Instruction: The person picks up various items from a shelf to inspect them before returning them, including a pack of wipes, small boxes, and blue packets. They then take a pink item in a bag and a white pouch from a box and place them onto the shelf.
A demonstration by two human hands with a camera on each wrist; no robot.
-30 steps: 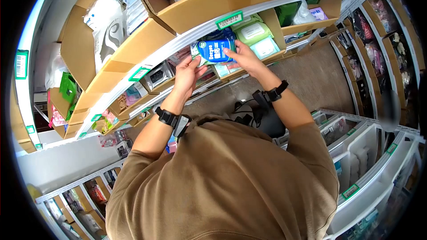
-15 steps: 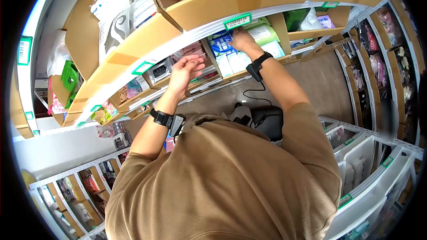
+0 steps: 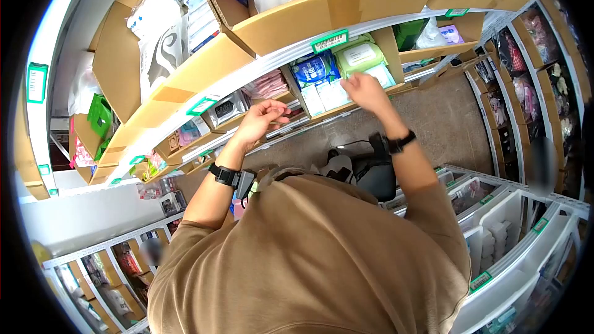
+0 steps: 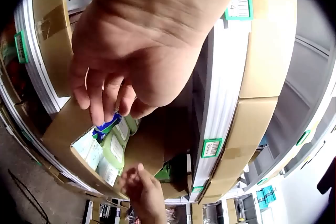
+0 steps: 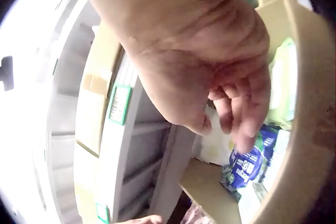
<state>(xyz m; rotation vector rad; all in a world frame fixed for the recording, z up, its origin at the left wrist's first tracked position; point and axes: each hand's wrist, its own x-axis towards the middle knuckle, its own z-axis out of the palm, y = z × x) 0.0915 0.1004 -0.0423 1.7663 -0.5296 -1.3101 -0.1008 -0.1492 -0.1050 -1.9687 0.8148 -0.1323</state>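
The blue packet (image 3: 314, 69) lies in a cardboard box on the shelf, beside a green packet (image 3: 361, 57) and above pale white-blue packets (image 3: 325, 96). Just in front of that box is the right hand (image 3: 368, 93), empty, its fingers loosely bent. Further left, the left hand (image 3: 263, 124) hangs empty before the shelf edge with loosely bent fingers. In the right wrist view the right hand (image 5: 210, 71) hovers near the blue packet (image 5: 249, 163); whether they touch is hard to tell.
Overhanging the box is an upper shelf edge with a barcode label (image 3: 330, 41) and larger cardboard boxes (image 3: 340, 3). Pink packets (image 3: 267, 85) lie in a box to the left. A rack of white bins (image 3: 501, 222) stands at the lower right.
The blue packet went from both hands into the box. The right hand has let go of it and drawn back out of the box; the left hand released it earlier and stays nearby.
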